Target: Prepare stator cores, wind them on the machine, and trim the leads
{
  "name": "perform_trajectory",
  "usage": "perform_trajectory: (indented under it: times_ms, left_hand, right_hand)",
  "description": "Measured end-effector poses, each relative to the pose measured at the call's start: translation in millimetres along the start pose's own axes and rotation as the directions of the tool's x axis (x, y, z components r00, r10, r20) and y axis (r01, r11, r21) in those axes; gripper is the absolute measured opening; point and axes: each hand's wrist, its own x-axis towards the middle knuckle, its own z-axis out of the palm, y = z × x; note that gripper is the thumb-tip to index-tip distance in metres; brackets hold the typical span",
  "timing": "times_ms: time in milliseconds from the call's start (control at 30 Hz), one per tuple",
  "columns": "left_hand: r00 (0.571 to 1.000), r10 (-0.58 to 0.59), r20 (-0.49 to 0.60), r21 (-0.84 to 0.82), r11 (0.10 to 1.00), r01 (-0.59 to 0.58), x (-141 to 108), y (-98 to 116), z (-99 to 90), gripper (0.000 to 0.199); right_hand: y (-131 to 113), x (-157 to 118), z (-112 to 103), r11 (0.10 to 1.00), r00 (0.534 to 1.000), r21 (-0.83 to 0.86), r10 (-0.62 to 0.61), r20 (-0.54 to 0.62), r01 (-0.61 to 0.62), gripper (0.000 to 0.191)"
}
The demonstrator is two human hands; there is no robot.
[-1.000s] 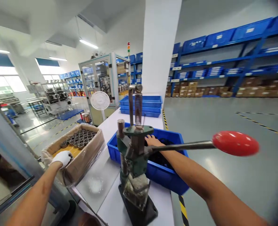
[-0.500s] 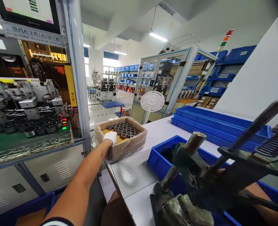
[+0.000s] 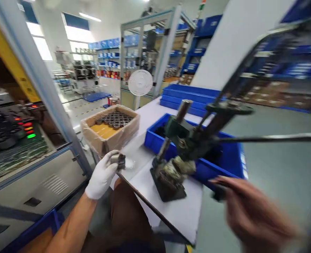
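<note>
My left hand (image 3: 100, 178), in a white glove, grips a short ring-shaped metal stator core (image 3: 119, 161) between thumb and fingers, just above the table's near left edge. Behind it, a plastic-wrapped cardboard box (image 3: 116, 140) holds several similar metal rings. My right hand (image 3: 246, 207), ungloved and blurred by motion, pinches a small black part (image 3: 219, 193) to the right of the table corner. Between my hands stands a dark green hand press (image 3: 182, 140), with a lumpy wrapped piece (image 3: 175, 169) on its base.
A blue bin (image 3: 150, 137) with dark parts stands behind the press. Stacked long blue trays (image 3: 189, 92) lie farther back. The press's long lever (image 3: 271, 137) juts to the right. White powder (image 3: 130, 163) lies on the table. A machine cabinet (image 3: 54, 184) flanks the left side.
My left hand has come back from the cardboard box with a stator core. My right hand has emerged from behind the press, holding a black part. The view has swung right and down.
</note>
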Motion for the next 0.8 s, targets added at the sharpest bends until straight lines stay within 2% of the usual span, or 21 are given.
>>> perform_trajectory:
  times_ms: [33,67,133,167,200,267,333,400,500,600,800]
  left_hand:
    - [0.997,-0.068,0.046,-0.193,0.978,0.076,-15,4,3.3,0.052]
    - [0.986,-0.139,0.092,-0.373,0.913,0.163,-29,9,5.4,0.053]
    - [0.953,-0.257,0.162,-0.603,0.739,0.302,-53,18,7.4,0.052]
    - [0.942,-0.288,0.172,-0.635,0.699,0.330,-63,22,7.6,0.051]
    - [0.941,-0.298,0.158,-0.634,0.700,0.328,-73,26,7.3,0.053]
    - [0.958,-0.275,0.084,-0.570,0.775,0.273,-90,31,5.8,0.065]
    - [0.971,-0.238,-0.004,-0.475,0.855,0.208,-104,32,3.4,0.076]
    - [0.970,-0.227,-0.087,-0.365,0.913,0.181,-113,33,1.5,0.081]
    - [0.966,-0.215,-0.143,-0.184,0.965,0.188,-119,36,1.2,0.079]
    - [0.972,-0.207,-0.112,-0.130,0.973,0.192,-116,38,2.4,0.079]
    - [0.966,-0.259,-0.024,-0.120,0.960,0.254,-102,27,1.5,0.098]
  right_hand:
    - [-14,-3,17,0.996,0.994,0.060,-0.074,0.085,0.069,0.024]
    - [-29,-4,37,0.987,0.983,0.140,-0.103,0.153,0.082,0.029]
    - [-58,-3,79,0.949,0.953,0.279,-0.210,0.217,0.146,0.030]
    - [-72,-3,99,0.931,0.950,0.327,-0.238,0.200,0.165,0.028]
    - [-85,-4,115,0.914,0.948,0.363,-0.259,0.184,0.179,0.025]
    - [-106,-9,137,0.896,0.950,0.401,-0.271,0.157,0.189,0.021]
    - [-118,-16,144,0.888,0.946,0.416,-0.284,0.155,0.198,0.020]
    - [-120,-23,143,0.880,0.937,0.422,-0.308,0.163,0.216,0.024]
    - [-112,-26,136,0.851,0.887,0.457,-0.396,0.236,0.258,0.035]
    - [-101,-26,130,0.822,0.813,0.484,-0.486,0.322,0.300,0.045]
    - [-90,-23,128,0.846,0.814,0.408,-0.484,0.322,0.343,0.043]
